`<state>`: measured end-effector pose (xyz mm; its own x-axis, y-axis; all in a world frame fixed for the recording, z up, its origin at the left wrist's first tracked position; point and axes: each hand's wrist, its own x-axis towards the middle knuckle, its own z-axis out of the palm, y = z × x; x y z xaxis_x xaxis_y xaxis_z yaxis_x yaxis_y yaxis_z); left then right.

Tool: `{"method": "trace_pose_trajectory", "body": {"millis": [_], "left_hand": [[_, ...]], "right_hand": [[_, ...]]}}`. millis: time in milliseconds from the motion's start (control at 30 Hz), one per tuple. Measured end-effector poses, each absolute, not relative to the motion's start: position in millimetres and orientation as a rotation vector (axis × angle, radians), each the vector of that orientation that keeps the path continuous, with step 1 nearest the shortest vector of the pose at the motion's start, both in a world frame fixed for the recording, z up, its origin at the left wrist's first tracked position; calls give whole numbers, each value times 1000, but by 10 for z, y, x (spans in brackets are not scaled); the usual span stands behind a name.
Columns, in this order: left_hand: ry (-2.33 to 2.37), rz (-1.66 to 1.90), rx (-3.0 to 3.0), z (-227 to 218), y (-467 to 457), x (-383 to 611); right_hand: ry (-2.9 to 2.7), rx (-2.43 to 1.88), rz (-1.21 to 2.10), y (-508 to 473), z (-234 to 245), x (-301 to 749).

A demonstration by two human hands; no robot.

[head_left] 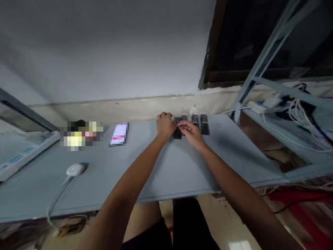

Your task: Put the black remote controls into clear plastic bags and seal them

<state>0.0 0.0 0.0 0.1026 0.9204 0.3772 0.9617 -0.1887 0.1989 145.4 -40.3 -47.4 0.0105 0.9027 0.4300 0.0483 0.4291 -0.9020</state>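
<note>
Several dark oblong pieces that look like remote controls stand in a row near the back of the table. The leftmost piece [177,134] lies between my hands, and another piece [184,118] is partly covered behind my right fingers. My left hand [165,125] is by its left side, fingers curled down and their tips hidden. From the right, my right hand [191,133] reaches over with thumb and fingers closed around something thin and dark, too blurred to name. Right of it lie a third piece [195,119] and the rightmost piece [204,125], which has a pale mark.
A lit phone [119,134] lies left of my hands, beside a pixelated patch. A white round-headed device [75,169] trails a cable over the front edge. Power strips [28,152] line the left end. A metal frame [249,86] and tangled cables [301,114] stand at right.
</note>
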Motion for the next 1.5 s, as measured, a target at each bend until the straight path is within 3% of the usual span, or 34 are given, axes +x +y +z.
{"method": "trace_pose_trajectory", "body": {"millis": [333, 433, 600, 700, 933, 1333, 1500], "left_hand": [[-2345, -212, -2273, 92, -412, -725], [-2341, -536, -2299, 79, -439, -932], [-1880, -1727, -2268, 62, -403, -1098], [-1560, -2083, -2263, 196, -444, -1048], [-1285, -2319, -2284, 595, -681, -750], [-1338, -2781, -2159, 753, -651, -714], [-1402, -2593, -2023, 656, -496, -1018]], "right_hand": [[-1416, -988, 923, -513, -432, 1413], [-1392, -1027, 983, -554, -386, 1394], [-1198, -1060, 1312, -605, -281, 1379], [-1072, -1076, 1589, -660, -226, 1374], [-850, -865, 2009, -737, -139, 1347], [-699, -744, 2021, -670, -130, 1495], [-763, -797, 1897, -638, -187, 1559]]}}
